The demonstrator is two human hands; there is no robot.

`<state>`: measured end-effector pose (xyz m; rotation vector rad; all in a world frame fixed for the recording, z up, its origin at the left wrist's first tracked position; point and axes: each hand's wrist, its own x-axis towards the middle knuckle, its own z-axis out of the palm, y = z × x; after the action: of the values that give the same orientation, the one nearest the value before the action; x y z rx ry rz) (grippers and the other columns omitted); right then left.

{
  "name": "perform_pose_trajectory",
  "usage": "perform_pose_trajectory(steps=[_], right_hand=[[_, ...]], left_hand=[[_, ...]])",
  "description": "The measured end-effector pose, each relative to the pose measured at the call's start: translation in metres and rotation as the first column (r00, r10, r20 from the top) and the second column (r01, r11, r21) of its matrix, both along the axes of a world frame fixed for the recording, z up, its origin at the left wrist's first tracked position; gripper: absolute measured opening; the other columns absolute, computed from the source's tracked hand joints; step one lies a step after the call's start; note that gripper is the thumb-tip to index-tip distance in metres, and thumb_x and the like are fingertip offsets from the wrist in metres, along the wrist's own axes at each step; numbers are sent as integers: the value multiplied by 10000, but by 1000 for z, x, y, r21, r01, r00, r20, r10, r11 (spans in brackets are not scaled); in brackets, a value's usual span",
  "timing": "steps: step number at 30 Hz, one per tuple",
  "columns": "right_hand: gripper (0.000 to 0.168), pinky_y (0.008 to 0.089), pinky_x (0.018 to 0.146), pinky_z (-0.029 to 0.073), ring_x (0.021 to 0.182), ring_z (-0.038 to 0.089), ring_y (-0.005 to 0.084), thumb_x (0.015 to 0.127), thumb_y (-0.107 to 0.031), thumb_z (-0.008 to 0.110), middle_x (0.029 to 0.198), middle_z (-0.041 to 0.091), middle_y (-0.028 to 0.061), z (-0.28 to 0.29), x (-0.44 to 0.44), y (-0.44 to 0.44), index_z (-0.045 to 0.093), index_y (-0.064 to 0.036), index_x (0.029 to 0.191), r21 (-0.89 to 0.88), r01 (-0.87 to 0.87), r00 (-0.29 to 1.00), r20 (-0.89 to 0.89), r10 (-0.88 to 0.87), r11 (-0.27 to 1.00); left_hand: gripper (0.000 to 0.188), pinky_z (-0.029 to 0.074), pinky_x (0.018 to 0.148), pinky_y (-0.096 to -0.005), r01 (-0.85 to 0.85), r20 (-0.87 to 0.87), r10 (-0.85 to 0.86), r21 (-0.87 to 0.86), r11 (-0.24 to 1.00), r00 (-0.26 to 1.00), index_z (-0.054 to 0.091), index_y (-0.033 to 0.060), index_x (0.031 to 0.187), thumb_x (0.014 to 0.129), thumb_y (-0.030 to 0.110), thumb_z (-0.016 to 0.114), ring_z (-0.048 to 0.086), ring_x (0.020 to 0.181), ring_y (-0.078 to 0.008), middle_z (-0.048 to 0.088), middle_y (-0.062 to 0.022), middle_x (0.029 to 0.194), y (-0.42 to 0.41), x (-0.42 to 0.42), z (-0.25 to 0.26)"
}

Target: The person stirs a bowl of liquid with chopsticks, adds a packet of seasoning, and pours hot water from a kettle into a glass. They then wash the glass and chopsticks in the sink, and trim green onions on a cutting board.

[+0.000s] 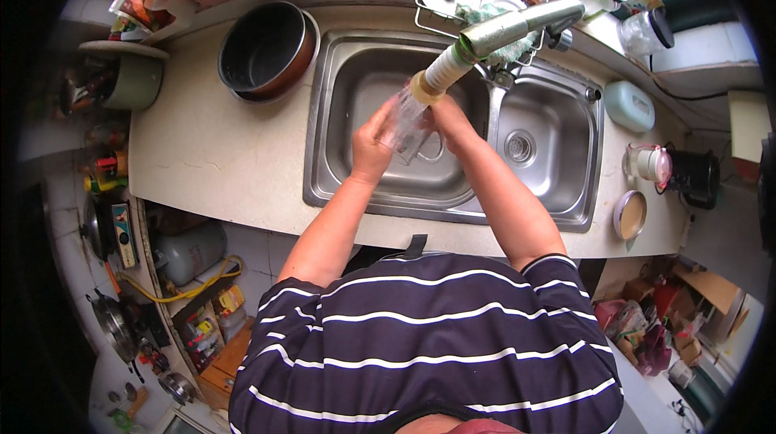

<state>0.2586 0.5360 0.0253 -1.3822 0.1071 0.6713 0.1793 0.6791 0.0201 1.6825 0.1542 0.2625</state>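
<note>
Both my hands are over the larger left basin of a stainless steel double sink [316, 131], under a metal faucet [506, 31] with a ribbed white extension. Water sprays from its yellowish nozzle [426, 87]. My left hand [373, 146] is at the left of the spray, with its fingers curled toward a clear, transparent vessel [407, 140]. My right hand [447, 119] is at the right side, partly behind the nozzle, with its fingertips hidden. The water and the nozzle hide how each hand touches the vessel. A round drain shows beneath in the basin.
Dark pots [267, 49] stand nested on the counter [224, 149] left of the sink. A wire rack [424, 22] with lids and a green-white cloth is behind the faucet. At the right are a light blue container [629, 106], a pink-lidded jug [652, 164] and a round lid [630, 216].
</note>
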Motion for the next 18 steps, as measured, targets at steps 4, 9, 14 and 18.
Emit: perform_pose_trajectory(steps=[4, 9, 14, 18], right_hand=[[372, 287, 795, 474, 1013, 553, 133, 955, -279, 482, 1154, 574, 21, 27, -38, 4, 518, -54, 1248, 117, 151, 986, 47, -157, 982], [397, 280, 784, 479, 989, 552, 144, 878, -80, 570, 1150, 567, 91, 35, -53, 4, 494, -33, 1264, -257, 144, 715, 694, 79, 956], [255, 242, 601, 465, 653, 564, 101, 802, -51, 576, 784, 623, 23, 11, -25, -5, 603, 3, 1050, -38, 269, 883, 408, -230, 962], [191, 196, 486, 374, 587, 496, 54, 790, -53, 558, 744, 585, 21, 34, -10, -6, 603, 2, 967, 82, 227, 971, 59, -232, 971]], left_hand=[[408, 566, 637, -260, -60, -27, 55, -299, 952, 998, 487, 66, 1335, 928, 60, 514, 628, 937, -162, 584, -79, 1214, 4, 6, -8], [610, 585, 700, -328, -186, -361, 12, -451, 873, 932, 282, 109, 1438, 862, -60, 396, 646, 931, -250, 437, -134, 1347, -1, 5, 8], [791, 589, 754, -377, -155, -479, -142, -528, 835, 866, 62, 164, 1478, 807, -113, 376, 653, 916, -287, 228, -219, 1432, -20, -4, 30], [821, 572, 781, -415, -149, -488, -255, -646, 749, 835, 21, 198, 1472, 817, -54, 446, 628, 968, -331, 206, -202, 1443, -15, -7, 29]])
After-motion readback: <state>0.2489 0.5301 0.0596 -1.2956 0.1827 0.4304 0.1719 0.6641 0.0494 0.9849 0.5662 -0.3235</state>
